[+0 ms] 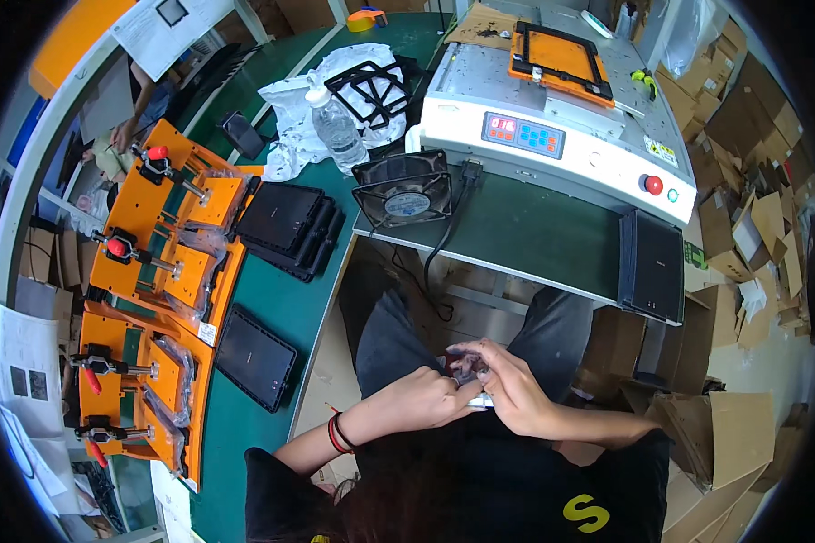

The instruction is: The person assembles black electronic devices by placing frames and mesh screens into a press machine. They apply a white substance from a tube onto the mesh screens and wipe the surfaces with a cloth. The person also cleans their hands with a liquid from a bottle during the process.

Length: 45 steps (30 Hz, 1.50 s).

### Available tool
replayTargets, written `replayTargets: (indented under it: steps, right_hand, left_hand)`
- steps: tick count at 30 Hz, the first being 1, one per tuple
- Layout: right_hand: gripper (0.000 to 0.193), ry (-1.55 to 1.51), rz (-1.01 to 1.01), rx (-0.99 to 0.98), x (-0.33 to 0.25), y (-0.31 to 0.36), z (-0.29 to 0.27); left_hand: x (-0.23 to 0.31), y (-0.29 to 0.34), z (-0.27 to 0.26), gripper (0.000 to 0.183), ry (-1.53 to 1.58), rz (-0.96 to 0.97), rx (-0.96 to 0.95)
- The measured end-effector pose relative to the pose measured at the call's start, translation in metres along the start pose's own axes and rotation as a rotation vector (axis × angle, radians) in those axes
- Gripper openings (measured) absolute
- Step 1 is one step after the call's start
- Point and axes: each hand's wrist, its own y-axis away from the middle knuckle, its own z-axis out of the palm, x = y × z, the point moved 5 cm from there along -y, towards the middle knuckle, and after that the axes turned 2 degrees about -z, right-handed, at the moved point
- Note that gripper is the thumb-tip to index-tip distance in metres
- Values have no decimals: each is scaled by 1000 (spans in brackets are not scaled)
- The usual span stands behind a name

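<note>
My left hand (430, 396) and my right hand (514, 398) meet over my lap, fingers curled together. Between them is a small thing I cannot make out; only a whitish edge (486, 400) shows below the fingers, and the rest is hidden. Both hands are apart from the bench. On the green bench to the left lie a single black rectangular panel (255, 357) and, farther back, a stack of similar black panels (285, 222). Another black panel (654, 267) rests at the right end of the machine's front ledge.
Orange clamping jigs (167, 271) with red-tipped levers line the left. A black fan (405, 192), a clear bottle (337, 127) and black frames (371, 90) on white cloth stand ahead. Behind is a white machine (552, 136) carrying an orange frame (561, 63). Cardboard boxes (724, 434) crowd the right.
</note>
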Motion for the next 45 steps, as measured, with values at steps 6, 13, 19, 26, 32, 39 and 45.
replayTargets:
  steps: [6, 13, 19, 26, 32, 39, 45]
  right_hand:
    - [41, 13, -82, 32, -7, -26, -22]
    - [47, -203, -83, 631, 1, 13, -84]
    - [40, -382, 58, 542, 20, 25, -55]
    - [25, -152, 101, 946, 34, 90, -104]
    - [35, 884, 94, 1089, -21, 68, -153]
    - [61, 1193, 456, 1013, 7, 79, -178]
    - [49, 1105, 310, 1099, -11, 80, -185]
  left_hand:
    - [-24, -9, -66, 29, -159, -206, -35]
    - [-224, 86, -243, 49, -461, -1026, 279]
    - [-372, 71, -263, 84, -671, -948, 621]
    - [-220, -17, -316, 37, -721, -241, 1534]
    - [-125, -210, -269, 40, -380, -168, 811]
    - [-174, -341, -213, 66, -127, -312, 665]
    - [-189, -345, -231, 39, 911, -315, 758]
